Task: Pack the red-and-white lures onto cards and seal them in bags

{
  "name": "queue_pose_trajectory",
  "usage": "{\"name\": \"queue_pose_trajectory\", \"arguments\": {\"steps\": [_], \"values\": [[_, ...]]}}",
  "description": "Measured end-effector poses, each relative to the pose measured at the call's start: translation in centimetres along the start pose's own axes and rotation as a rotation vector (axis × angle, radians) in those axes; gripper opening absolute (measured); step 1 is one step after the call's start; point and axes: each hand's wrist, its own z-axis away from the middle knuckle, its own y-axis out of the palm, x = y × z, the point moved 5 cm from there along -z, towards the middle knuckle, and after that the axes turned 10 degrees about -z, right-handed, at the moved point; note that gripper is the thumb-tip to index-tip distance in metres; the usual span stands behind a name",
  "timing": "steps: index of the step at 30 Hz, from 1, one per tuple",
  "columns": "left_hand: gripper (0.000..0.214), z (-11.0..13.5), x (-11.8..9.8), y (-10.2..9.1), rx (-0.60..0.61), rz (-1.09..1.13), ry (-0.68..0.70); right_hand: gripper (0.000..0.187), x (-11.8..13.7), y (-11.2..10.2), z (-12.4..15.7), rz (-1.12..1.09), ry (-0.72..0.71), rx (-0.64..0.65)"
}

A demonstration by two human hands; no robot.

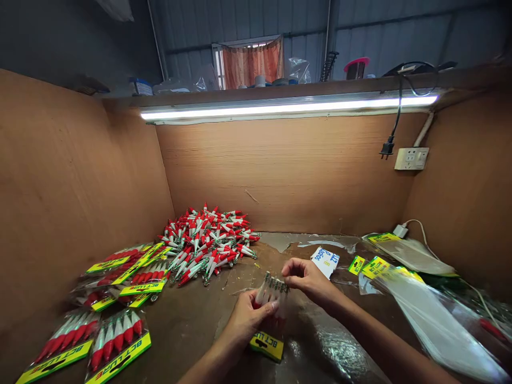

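My left hand (250,312) is closed around a clear bag of fishing lures (276,304), its thumb lying across the front. White bodies and a little red show through the plastic, with green-silver hooks at the far end. A yellow header card (267,345) printed BCT LURE hangs at the near end. At the bag's far right corner, my right hand (302,276) has thumb and forefinger pinched on the bag's edge. Beyond my left hand lies a heap of loose red-and-white lures (210,240).
Filled lure packs (120,341) lie at the left, several of them stacked. Empty clear bags (424,314) with yellow headers spread at the right. A white card (325,261) lies behind my right hand. A black plug (387,146) dangles near the wall socket (412,158).
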Motion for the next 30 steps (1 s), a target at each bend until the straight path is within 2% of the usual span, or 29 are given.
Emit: {"name": "queue_pose_trajectory", "arguments": {"steps": [4, 6, 11, 15, 18, 21, 24, 28, 30], "values": [[0.043, 0.0, -0.2, 0.1, -0.021, -0.042, 0.051, 0.031, 0.0, 0.2, 0.1, -0.060, 0.036, 0.021], [0.043, -0.1, -0.3, 0.0, -0.029, -0.078, 0.066, 0.035, -0.2, 0.3, 0.1, -0.052, 0.045, 0.032], [0.044, -0.2, -1.1, -0.4, -0.042, -0.213, 0.127, 0.036, -0.8, -0.2, -0.1, -0.062, 0.004, -0.052], [0.040, 0.0, -1.2, -0.4, -0.030, -0.273, 0.131, 0.028, -0.5, 0.1, 0.2, -0.062, 0.040, -0.015], [0.039, 0.1, -1.1, -0.4, -0.029, -0.296, 0.120, 0.031, -0.1, 0.3, 0.4, -0.010, 0.018, 0.018], [0.038, 0.1, -1.3, -0.3, -0.022, -0.274, 0.151, 0.035, -0.1, 0.1, 0.3, 0.031, -0.020, -0.017], [0.036, 0.0, -1.5, -0.6, -0.063, -0.284, 0.178, 0.039, -0.1, -0.2, 0.3, 0.066, -0.042, -0.060], [0.034, 0.0, -1.3, -1.0, -0.100, -0.348, 0.166, 0.034, -0.3, 0.3, 0.4, 0.081, -0.016, 0.009], [0.032, 0.0, -1.3, -1.0, -0.108, -0.374, 0.175, 0.029, -0.4, 0.2, 0.5, 0.129, -0.023, -0.003]]}}
